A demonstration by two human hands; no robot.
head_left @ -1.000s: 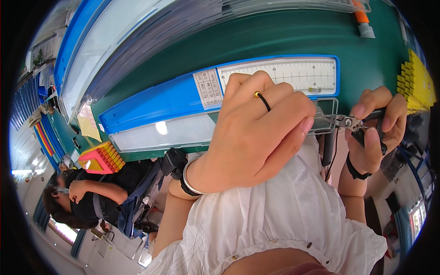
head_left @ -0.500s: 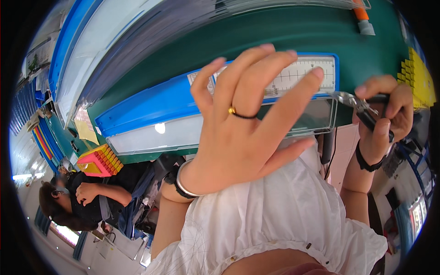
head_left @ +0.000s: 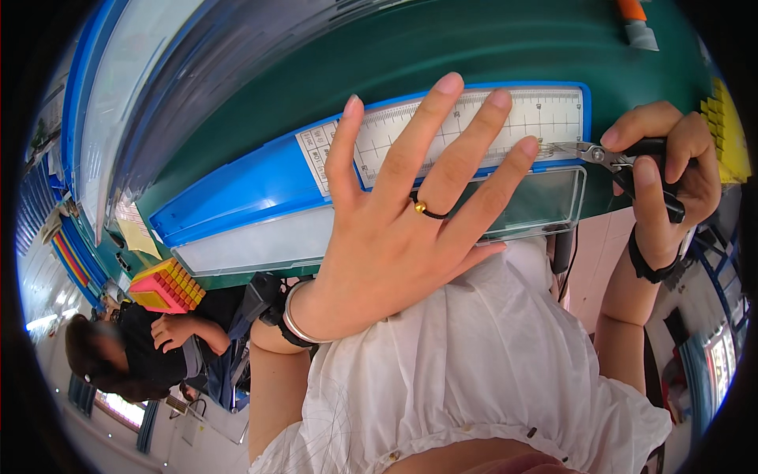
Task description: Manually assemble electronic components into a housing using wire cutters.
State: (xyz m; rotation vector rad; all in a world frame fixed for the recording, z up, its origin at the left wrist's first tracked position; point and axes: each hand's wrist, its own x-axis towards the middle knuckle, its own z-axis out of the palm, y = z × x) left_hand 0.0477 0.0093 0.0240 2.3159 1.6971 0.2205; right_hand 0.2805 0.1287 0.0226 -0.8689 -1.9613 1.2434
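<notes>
My left hand (head_left: 407, 209) hovers palm down with its fingers spread, holding nothing. It covers part of a long blue box (head_left: 237, 193) in which a white sheet with a ruled scale (head_left: 553, 118) lies at the right. In my right hand (head_left: 671, 170) is a pair of small pliers (head_left: 602, 154) with dark handles. Their jaws point left, over the front edge of the box, at some thin silvery pieces (head_left: 559, 148) too fine to name. A clear lid (head_left: 545, 207) extends along the near side of the box, partly behind my left hand.
The box rests on a green tabletop (head_left: 521, 39). An orange tube with a grey cap (head_left: 638, 28) lies at the far right. A yellow block-like object (head_left: 728, 134) stands at the right edge, and a pink and yellow one (head_left: 167, 286) at the left. Another person (head_left: 162, 344) sits at lower left.
My left hand has shifted slightly left, its fingers spreading wider and uncovering more of the scale. The pliers have turned to point left, and thin silvery pieces now show at their jaws.
</notes>
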